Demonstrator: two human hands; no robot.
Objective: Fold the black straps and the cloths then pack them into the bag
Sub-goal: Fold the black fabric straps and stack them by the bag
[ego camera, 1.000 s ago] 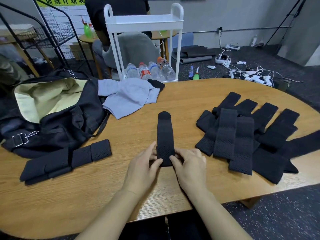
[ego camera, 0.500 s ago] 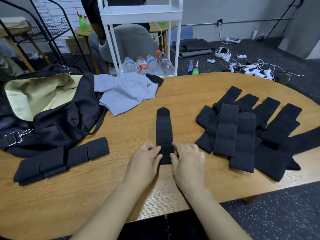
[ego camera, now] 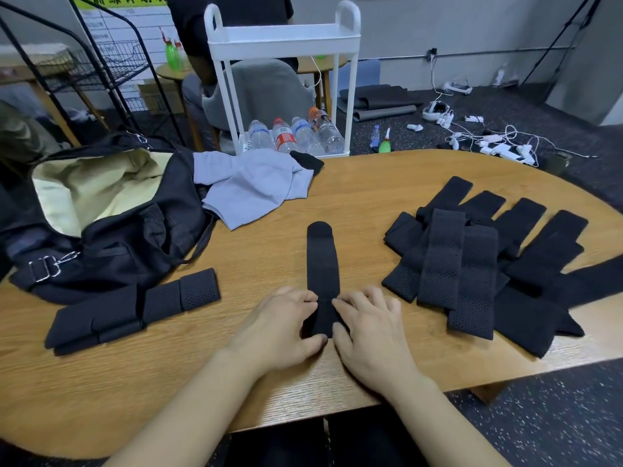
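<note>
A black strap (ego camera: 322, 267) lies lengthwise in the middle of the wooden table (ego camera: 354, 183), its rounded end pointing away from me. My left hand (ego camera: 281, 326) and my right hand (ego camera: 369, 326) pinch its near end from both sides, thumbs at the near edge and fingers on top. Several unfolded black straps (ego camera: 472, 264) lie fanned out in a pile to the right. Folded black straps (ego camera: 135, 306) are stacked at the left front. A grey cloth (ego camera: 253, 185) lies crumpled beside the open black bag (ego camera: 111, 224) with a cream lining.
Behind the table stands a white trolley (ego camera: 283, 42) holding water bottles (ego camera: 296, 136). A person sits on a grey chair behind it. A black wire rack (ego camera: 101, 62) is at the back left. Cables and devices lie on the floor at the right.
Both hands closed in on the near end of the strap, fingers sliding onto it from each side. The strap stays in place; the camera view shifted slightly.
</note>
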